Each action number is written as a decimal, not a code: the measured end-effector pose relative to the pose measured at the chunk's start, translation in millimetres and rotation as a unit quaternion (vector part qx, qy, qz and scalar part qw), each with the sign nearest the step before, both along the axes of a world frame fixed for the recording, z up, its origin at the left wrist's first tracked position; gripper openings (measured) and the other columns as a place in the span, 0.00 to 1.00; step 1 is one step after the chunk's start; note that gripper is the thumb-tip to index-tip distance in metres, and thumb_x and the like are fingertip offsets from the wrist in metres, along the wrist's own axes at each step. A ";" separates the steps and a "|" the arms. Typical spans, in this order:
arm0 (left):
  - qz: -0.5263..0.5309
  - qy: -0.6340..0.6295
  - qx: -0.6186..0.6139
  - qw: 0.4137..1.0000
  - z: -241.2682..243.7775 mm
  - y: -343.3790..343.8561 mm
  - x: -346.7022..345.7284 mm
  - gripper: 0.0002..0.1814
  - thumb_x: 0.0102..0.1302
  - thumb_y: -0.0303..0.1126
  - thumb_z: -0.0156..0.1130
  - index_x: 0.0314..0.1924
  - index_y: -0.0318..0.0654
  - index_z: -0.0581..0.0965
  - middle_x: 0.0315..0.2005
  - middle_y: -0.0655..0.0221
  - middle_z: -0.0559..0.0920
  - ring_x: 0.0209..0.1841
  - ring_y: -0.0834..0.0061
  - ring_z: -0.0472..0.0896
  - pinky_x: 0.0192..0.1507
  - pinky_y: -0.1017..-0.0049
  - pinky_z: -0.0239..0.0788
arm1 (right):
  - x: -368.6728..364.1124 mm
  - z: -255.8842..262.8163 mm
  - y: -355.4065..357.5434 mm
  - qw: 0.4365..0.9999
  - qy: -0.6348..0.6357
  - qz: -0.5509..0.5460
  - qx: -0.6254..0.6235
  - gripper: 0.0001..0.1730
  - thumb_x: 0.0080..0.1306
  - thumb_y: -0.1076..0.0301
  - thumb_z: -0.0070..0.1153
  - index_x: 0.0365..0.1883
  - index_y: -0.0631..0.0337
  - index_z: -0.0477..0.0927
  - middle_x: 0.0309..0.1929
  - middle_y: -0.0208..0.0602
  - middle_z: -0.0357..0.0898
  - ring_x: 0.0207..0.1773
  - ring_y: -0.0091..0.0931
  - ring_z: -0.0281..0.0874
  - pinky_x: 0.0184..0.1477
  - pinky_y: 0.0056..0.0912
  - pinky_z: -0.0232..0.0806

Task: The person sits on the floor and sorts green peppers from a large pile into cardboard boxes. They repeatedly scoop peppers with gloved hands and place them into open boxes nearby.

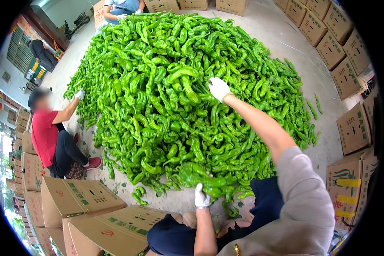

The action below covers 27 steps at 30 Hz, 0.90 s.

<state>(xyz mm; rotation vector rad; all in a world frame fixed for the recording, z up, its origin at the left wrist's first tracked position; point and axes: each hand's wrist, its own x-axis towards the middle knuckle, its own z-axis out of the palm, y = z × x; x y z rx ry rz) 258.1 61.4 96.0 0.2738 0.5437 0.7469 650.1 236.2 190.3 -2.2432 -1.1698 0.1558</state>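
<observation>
A large heap of long, wrinkled green peppers (166, 105) lies on the floor before me. My left hand (202, 196), in a white glove, is at the heap's near edge and holds a bunch of green peppers (200, 179), slightly blurred. Stretched out over the middle of the heap is my right hand (220, 89), also white-gloved, its fingers bent down close to the peppers. Whether those fingers grip one is hidden by the glove.
Open cardboard boxes (115, 227) stand at my left. Stacked boxes (329, 48) line the right side. A person in a red shirt (44, 137) sits left of the heap; another gloved person (123, 9) is at its far side. Loose peppers (312, 108) lie on the floor.
</observation>
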 end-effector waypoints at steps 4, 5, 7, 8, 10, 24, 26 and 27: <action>-0.021 -0.028 0.031 0.999 7.3 6.0 -2.4 0.44 0.49 0.41 0.70 0.65 0.37 0.61 0.53 0.60 0.74 0.53 0.62 0.75 0.58 0.60 0.68 | -13.2 -7.1 51.1 0.982 0.033 0.092 -0.159 0.26 0.58 0.53 0.57 0.48 0.65 0.76 0.46 0.53 0.78 0.50 0.46 0.75 0.54 0.41 0.67; -0.029 -0.039 0.030 0.998 8.1 7.1 4.2 0.44 0.49 0.41 0.71 0.65 0.37 0.61 0.53 0.60 0.73 0.53 0.62 0.75 0.58 0.60 0.68 | -1.3 -44.4 50.4 0.995 -0.017 0.009 -0.102 0.28 0.59 0.53 0.56 0.50 0.65 0.74 0.50 0.54 0.76 0.53 0.45 0.74 0.55 0.40 0.67; -0.012 -0.046 0.023 0.999 4.0 8.6 -1.3 0.46 0.49 0.42 0.71 0.65 0.36 0.61 0.53 0.60 0.73 0.53 0.62 0.75 0.59 0.61 0.67 | -4.7 -49.6 42.0 0.984 0.071 0.078 -0.144 0.30 0.59 0.53 0.56 0.54 0.65 0.73 0.55 0.54 0.72 0.57 0.45 0.70 0.58 0.39 0.64; -0.011 -0.040 0.015 0.999 4.3 7.1 -4.4 0.47 0.49 0.43 0.71 0.66 0.36 0.60 0.53 0.60 0.73 0.53 0.62 0.75 0.59 0.61 0.67 | -7.3 -56.9 20.0 0.982 0.070 0.105 -0.138 0.31 0.60 0.52 0.56 0.57 0.64 0.72 0.57 0.53 0.71 0.59 0.44 0.69 0.59 0.40 0.63; -0.016 -0.053 0.018 0.998 13.0 9.7 3.2 0.49 0.48 0.44 0.71 0.67 0.37 0.58 0.54 0.61 0.73 0.53 0.63 0.75 0.60 0.62 0.66 | -9.8 -64.6 -27.3 0.985 0.027 0.136 -0.101 0.30 0.63 0.55 0.56 0.57 0.67 0.70 0.55 0.51 0.73 0.56 0.44 0.71 0.57 0.40 0.65; -0.073 -0.115 0.120 0.983 138.9 -19.5 -0.7 0.33 0.55 0.34 0.65 0.61 0.34 0.67 0.57 0.60 0.74 0.60 0.60 0.71 0.63 0.61 0.62 | -140.8 119.1 -244.2 0.974 0.065 0.217 -0.007 0.36 0.64 0.61 0.55 0.68 0.60 0.59 0.34 0.49 0.80 0.35 0.39 0.78 0.40 0.42 0.69; -0.090 -0.130 0.147 0.976 172.6 -22.6 -13.1 0.35 0.56 0.34 0.66 0.62 0.32 0.65 0.57 0.59 0.73 0.63 0.59 0.69 0.65 0.60 0.59 | -179.1 147.7 -251.3 0.976 -0.027 0.207 -0.056 0.36 0.61 0.64 0.56 0.67 0.59 0.59 0.31 0.55 0.78 0.33 0.48 0.76 0.38 0.47 0.68; -0.083 -0.133 0.150 0.976 179.7 -25.4 -23.5 0.34 0.58 0.34 0.64 0.62 0.31 0.65 0.57 0.58 0.73 0.64 0.60 0.67 0.66 0.61 0.59 | -194.5 151.9 -251.2 0.977 -0.028 0.208 -0.027 0.35 0.61 0.65 0.56 0.67 0.60 0.60 0.31 0.54 0.79 0.35 0.47 0.77 0.39 0.46 0.69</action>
